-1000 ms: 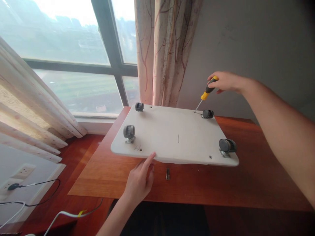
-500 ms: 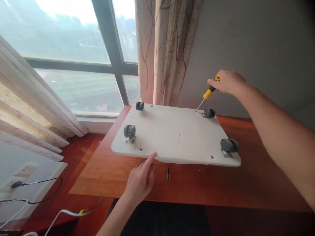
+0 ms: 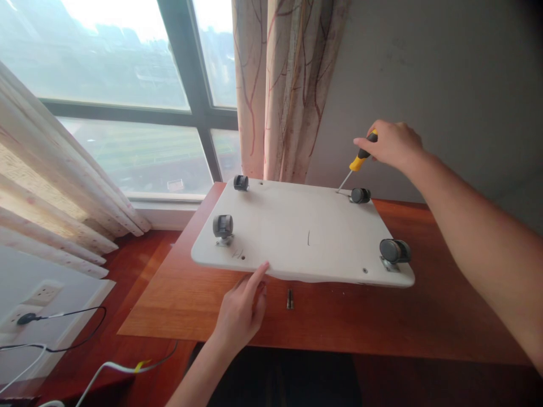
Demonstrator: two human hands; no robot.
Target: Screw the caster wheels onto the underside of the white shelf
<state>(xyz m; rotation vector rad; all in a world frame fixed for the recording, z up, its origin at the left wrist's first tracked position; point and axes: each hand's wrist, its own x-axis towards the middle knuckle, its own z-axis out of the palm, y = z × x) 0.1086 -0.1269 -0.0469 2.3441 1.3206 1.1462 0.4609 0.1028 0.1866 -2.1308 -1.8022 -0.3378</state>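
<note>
A white board (image 3: pixel 280 226) with rounded corners lies on the table, dark caster wheels (image 3: pixel 396 251) pointing up from its corners. My right hand (image 3: pixel 394 144) is closed round the handle of a yellow-and-black screwdriver (image 3: pixel 356 164). The tool leans, its tip in a hole near the board's far edge, left of the far right caster (image 3: pixel 360 195). At the near edge, my left hand (image 3: pixel 244 311) grips the board, index fingertip on top and other fingers curled at the edge, partly hidden. Two small screws (image 3: pixel 290 299) lie side by side on the table in front of the board.
The reddish wooden table (image 3: pixel 169 305) runs beneath the board. Behind stand a window (image 3: pixel 136 152), patterned curtains (image 3: pixel 288 90) and a grey wall (image 3: pixel 445 102). Cables (image 3: pixel 106 367) and a wall socket (image 3: pixel 44 292) are at lower left.
My right hand and the screwdriver handle have shifted slightly left and the grip has turned a little; the tip stays in the same hole. My left hand stays at the board's edge.
</note>
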